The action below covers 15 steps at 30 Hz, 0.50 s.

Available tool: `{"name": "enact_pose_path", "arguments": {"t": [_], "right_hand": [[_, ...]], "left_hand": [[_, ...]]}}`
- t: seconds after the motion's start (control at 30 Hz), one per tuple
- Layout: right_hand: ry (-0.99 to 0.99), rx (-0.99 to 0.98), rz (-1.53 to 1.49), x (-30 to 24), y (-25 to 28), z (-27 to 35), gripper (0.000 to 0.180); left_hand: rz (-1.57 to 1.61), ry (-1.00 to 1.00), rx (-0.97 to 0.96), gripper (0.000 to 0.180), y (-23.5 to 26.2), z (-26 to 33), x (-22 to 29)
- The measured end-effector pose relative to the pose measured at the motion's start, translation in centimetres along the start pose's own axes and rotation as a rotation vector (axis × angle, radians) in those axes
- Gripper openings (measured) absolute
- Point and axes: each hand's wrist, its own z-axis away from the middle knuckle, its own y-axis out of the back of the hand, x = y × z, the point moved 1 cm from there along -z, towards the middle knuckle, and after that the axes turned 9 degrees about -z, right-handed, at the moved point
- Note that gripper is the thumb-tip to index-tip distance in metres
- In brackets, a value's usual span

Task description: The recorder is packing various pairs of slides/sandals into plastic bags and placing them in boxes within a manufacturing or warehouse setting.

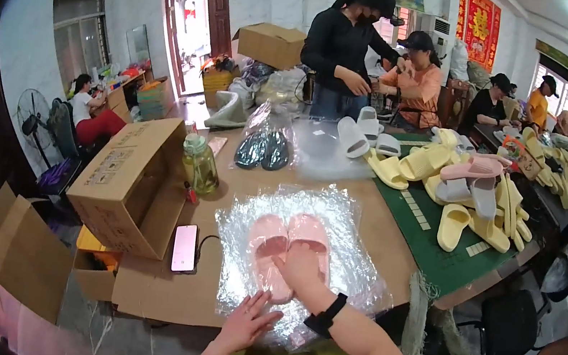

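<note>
A pair of pink slippers [268,237] lies side by side on a stack of clear plastic bags [352,260], in front of me on the table. My right hand [300,268] reaches over the pair and grips it where the two slippers meet; its fingertips are partly hidden. A black band circles that wrist. Close to the heel end of the left slipper, my left hand [249,323] rests on the plastic with its fingers apart, holding nothing. Whether a layer of plastic covers the slippers is hard to tell.
Left stand an open cardboard box [128,177], a phone [185,248] and a green bottle [200,163]. Bagged dark slippers [264,149] lie beyond. Yellow slippers [424,161] pile up on a green mat [413,214] at right. Two people [349,49] work across the table.
</note>
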Motion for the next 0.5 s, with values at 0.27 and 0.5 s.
{"name": "enact_pose_path", "arguments": {"t": [0.27, 0.5], "right_hand": [[-0.036, 0.054, -0.104, 1.1, -3.2, -2.8, 0.034], [-0.029, 0.150, -0.224, 1.2, -2.6, -2.4, 0.024]], "left_hand": [[-0.057, 0.032, -0.022, 0.046, 0.4, 0.0, 0.0], [-0.083, 0.061, -0.008, 0.049, 0.5, 0.2, 0.2]]}}
